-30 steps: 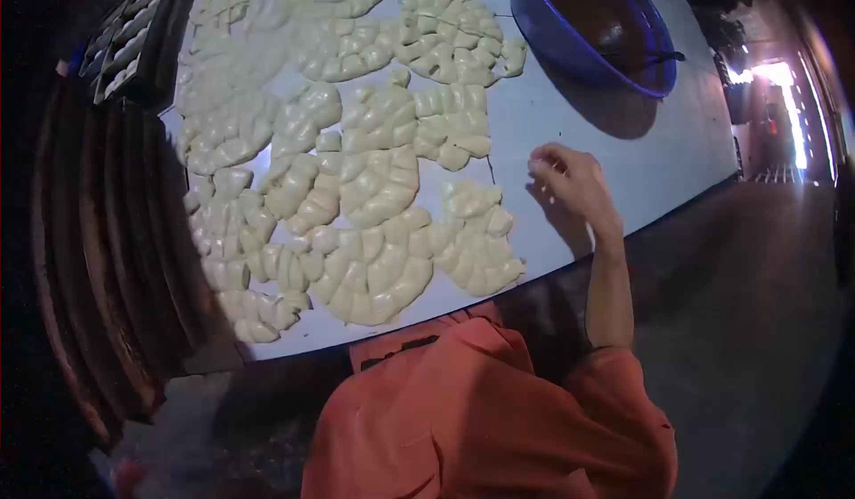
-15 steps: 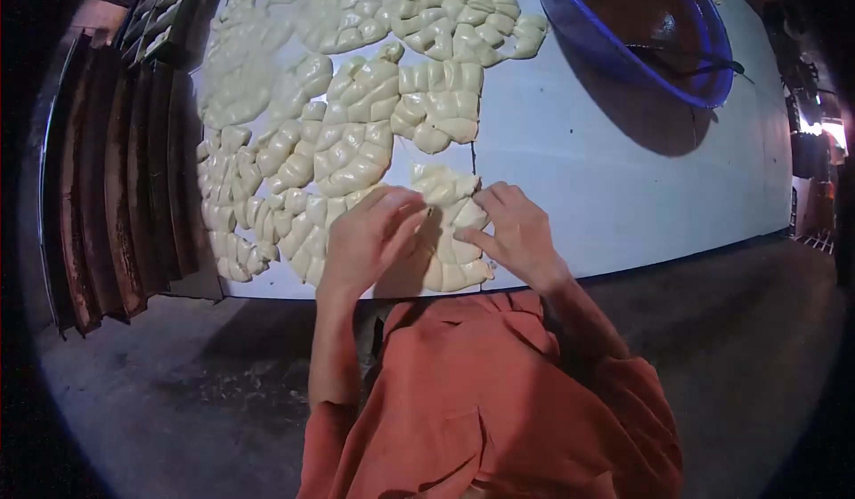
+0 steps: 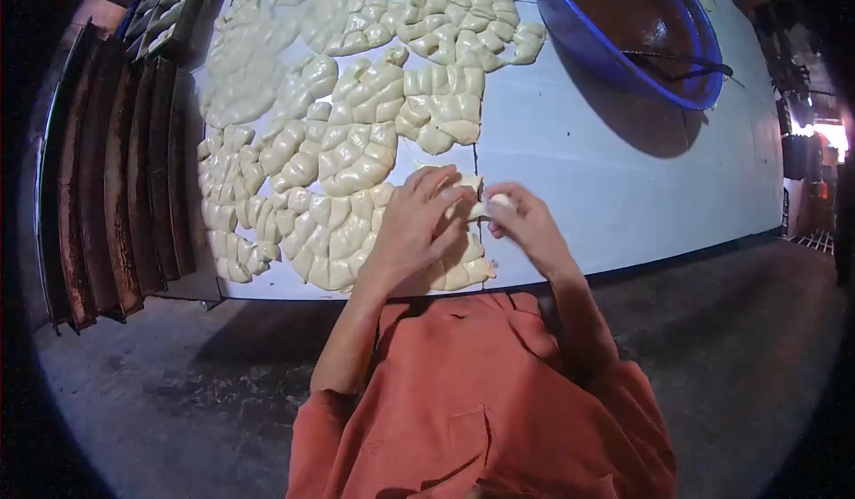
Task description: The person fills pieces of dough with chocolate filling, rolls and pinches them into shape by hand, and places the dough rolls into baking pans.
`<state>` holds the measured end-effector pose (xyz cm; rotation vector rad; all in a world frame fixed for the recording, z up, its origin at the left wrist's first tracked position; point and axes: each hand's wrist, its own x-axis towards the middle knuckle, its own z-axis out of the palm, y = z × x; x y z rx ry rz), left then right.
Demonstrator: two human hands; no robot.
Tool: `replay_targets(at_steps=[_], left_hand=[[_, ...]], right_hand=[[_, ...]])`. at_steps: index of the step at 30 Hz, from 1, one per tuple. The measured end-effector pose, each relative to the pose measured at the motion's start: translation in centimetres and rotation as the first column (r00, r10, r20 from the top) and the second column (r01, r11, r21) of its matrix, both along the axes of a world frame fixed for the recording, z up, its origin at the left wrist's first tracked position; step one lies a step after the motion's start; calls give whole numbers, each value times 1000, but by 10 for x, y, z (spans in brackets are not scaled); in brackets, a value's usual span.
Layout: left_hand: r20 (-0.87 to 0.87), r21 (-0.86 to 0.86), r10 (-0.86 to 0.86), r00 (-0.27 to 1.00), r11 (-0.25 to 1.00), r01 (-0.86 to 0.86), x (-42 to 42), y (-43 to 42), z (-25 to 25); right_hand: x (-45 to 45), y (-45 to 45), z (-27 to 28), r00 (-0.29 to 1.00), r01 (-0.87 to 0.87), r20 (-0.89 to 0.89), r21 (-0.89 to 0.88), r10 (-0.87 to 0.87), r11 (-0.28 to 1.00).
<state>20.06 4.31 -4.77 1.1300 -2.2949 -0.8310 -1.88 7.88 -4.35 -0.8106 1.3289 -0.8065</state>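
Pale, glossy dough lies on the white table in slabs scored into small lumps. At the near edge, a smaller dough slab (image 3: 461,272) lies partly covered by my left hand (image 3: 417,221), whose bent fingers press on its upper part. My right hand (image 3: 527,230) is closed on one end of a small dough piece (image 3: 479,210), just right of the slab. This piece stretches between the two hands. The left fingertips are partly hidden, as is the dough beneath them. Directly left of my left hand is a larger dough slab (image 3: 334,236).
A blue tub (image 3: 579,31) of brown liquid stands at the back right, a dark-handled utensil (image 3: 686,67) resting in it. Long rusty metal trays (image 3: 116,187) stand along the table's left side. More dough slabs (image 3: 459,18) cover the table's (image 3: 623,205) far left part.
My left hand has moved right and slightly up onto the small slab. The right hand has closed on a dough piece and turned inward. The view has shifted slightly.
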Motion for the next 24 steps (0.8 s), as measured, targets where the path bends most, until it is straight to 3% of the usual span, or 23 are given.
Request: replay_targets(at_steps=[1, 2, 3, 5, 7, 8, 9, 10, 11, 13, 14, 15, 17, 21, 23, 24], left_hand=[[-4, -3, 1, 1000, 1000, -1, -3, 0, -1], [15, -42, 0, 1000, 999, 1, -6, 1, -1], [34, -81, -2, 999, 997, 5, -7, 1, -3], [50, -110, -8, 999, 994, 14, -10, 0, -11], [76, -153, -22, 997, 988, 33, -12, 0, -14], [75, -152, -19, 997, 988, 30, -11, 1, -20], [54, -163, -36, 998, 986, 45, -9, 1, -29], [34, -175, -53, 998, 983, 58, -8, 1, -32], [34, -175, -50, 998, 983, 56, -8, 1, -32], [152, -135, -28, 988, 990, 48, -10, 0, -24], [148, -139, -33, 988, 989, 53, -11, -1, -20], [165, -102, -31, 986, 994, 49, -10, -1, -15], [177, -72, -37, 983, 996, 51, -16, -1, 0], [-108, -16, 11, 994, 1000, -13, -42, -5, 29], [-409, 310, 50, 911, 947, 87, -60, -11, 27], [-409, 302, 50, 911, 950, 83, -64, -12, 29]], right_hand=[[1, -1, -7, 965, -196, -178, -10, 191, 981], [5, 6, -24, 946, -198, -293, -172, 142, 965], [8, 5, -23, 945, -198, -295, -172, 141, 965], [11, 3, -18, 792, -304, -606, -288, 73, 908], [7, 4, -8, 817, -287, -567, -246, 103, 926], [2, 4, 0, 961, -159, -245, -108, 129, 981], [-5, 5, 7, 992, -82, 103, 73, 74, 994], [-15, 5, 13, 964, -35, 265, 44, 22, 998], [-21, 5, 16, 964, -37, 265, 43, 24, 998], [-34, 6, 21, 766, 211, 625, -26, -149, 977], [-47, 5, 13, 652, 222, 754, -91, -78, 971], [-49, 2, 17, 655, 229, 751, -97, -80, 968], [-51, -2, 31, 792, 259, 590, -91, -157, 962], [-29, -3, 39, 893, 246, 398, -37, -211, 969], [-30, 0, 39, 899, 224, 391, -21, -198, 974], [-34, 1, 35, 944, 157, 296, -8, -148, 988]])
